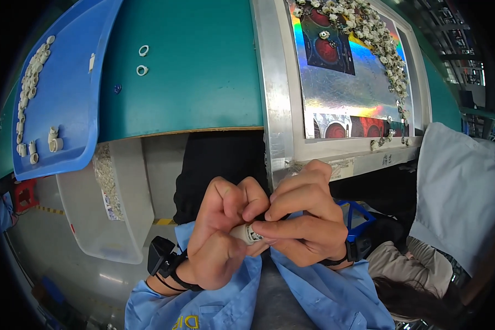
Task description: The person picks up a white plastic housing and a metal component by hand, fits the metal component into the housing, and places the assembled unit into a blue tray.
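My left hand (221,234) and my right hand (305,217) meet low in the middle of the view, fingers curled around one small white cylindrical part (246,234) with a dark metal end. Both hands pinch it between thumb and fingers, close to my lap. Blue sleeves and black wrist straps show on both forearms. Most of the part is hidden by my fingers.
A blue tray (66,104) at the left holds a row of small white rings. Two loose white rings (143,60) lie on the teal table (192,71). A metal-framed board (357,82) with a shiny sheet carries several small parts. A clear plastic bin (107,209) sits below the table.
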Action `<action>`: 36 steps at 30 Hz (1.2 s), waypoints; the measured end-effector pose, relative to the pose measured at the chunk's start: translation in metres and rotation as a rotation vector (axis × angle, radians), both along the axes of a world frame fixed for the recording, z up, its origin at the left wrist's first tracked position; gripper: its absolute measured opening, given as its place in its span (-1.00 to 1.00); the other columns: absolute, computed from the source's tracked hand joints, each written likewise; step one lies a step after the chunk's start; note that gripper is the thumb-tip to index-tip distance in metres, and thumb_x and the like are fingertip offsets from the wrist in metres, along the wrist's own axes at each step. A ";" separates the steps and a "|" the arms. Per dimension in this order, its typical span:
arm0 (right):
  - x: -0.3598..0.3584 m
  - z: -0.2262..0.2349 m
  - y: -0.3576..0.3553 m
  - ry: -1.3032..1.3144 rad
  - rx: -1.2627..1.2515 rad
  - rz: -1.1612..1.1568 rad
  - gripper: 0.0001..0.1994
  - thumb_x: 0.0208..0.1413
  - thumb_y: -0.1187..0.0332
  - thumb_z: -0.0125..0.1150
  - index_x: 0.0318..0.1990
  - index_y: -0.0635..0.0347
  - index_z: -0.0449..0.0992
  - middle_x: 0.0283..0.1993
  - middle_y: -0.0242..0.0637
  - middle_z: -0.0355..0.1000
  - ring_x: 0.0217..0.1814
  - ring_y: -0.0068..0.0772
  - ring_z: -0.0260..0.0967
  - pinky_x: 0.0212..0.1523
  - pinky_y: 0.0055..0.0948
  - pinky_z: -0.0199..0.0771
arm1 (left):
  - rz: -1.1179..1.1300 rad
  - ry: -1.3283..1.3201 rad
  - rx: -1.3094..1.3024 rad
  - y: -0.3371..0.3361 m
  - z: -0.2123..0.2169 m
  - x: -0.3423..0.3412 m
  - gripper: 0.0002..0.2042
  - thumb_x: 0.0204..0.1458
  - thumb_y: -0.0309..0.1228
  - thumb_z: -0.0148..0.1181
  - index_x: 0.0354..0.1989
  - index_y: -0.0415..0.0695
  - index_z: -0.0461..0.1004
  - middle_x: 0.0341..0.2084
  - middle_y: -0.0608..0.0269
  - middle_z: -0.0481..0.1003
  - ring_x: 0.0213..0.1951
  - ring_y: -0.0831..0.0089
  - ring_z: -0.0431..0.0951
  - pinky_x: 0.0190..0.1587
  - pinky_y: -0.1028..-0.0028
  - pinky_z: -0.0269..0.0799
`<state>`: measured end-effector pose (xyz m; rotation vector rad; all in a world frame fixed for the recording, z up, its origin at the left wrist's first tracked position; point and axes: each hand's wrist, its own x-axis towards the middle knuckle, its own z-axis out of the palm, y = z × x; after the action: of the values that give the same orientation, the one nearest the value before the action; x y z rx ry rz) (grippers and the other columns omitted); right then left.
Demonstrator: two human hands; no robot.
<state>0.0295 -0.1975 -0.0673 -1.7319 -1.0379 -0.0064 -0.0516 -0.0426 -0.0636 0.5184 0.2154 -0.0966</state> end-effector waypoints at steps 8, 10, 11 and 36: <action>-0.011 -0.006 0.006 0.004 0.040 -0.107 -0.83 -0.16 0.38 0.50 -0.34 0.13 0.70 -0.26 -0.38 0.57 -0.20 -0.31 0.47 -0.11 -0.17 0.12 | 0.148 -0.063 0.204 -0.007 0.003 0.003 -0.59 -0.35 -0.72 -0.22 -0.23 -0.11 0.02 -0.31 0.09 0.17 -0.33 0.51 0.07 -0.25 0.57 0.16; -0.012 -0.010 0.005 -0.020 0.058 -0.126 -0.82 -0.16 0.37 0.50 -0.34 0.13 0.70 -0.27 -0.36 0.58 -0.20 -0.29 0.47 -0.11 -0.15 0.12 | 0.190 -0.118 0.280 -0.010 0.001 0.001 -0.59 -0.35 -0.75 -0.22 -0.23 -0.11 0.03 -0.33 0.08 0.19 -0.33 0.52 0.06 -0.25 0.57 0.14; -0.012 -0.011 0.005 -0.005 0.068 -0.118 -0.79 -0.19 0.39 0.49 -0.31 0.15 0.71 -0.25 -0.35 0.59 -0.19 -0.30 0.49 -0.10 -0.19 0.12 | 0.193 -0.114 0.280 -0.011 0.000 0.001 -0.59 -0.35 -0.75 -0.22 -0.23 -0.11 0.03 -0.33 0.08 0.19 -0.33 0.52 0.06 -0.25 0.57 0.14; -0.027 -0.009 0.023 -0.102 -0.080 -0.313 -0.64 -0.25 0.30 0.45 -0.18 0.06 0.63 -0.05 -0.30 0.56 0.08 -0.16 0.51 0.29 -0.08 0.03 | 0.406 -0.030 0.468 -0.027 -0.003 -0.002 -0.66 0.07 -0.27 0.01 -0.14 -0.22 0.08 -0.24 0.01 0.20 -0.23 0.42 0.23 -0.11 0.47 0.23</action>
<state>0.0025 -0.1749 -0.0765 -1.9694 -0.8388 -0.2568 -0.0540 -0.0697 -0.0663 0.9300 0.3123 0.3658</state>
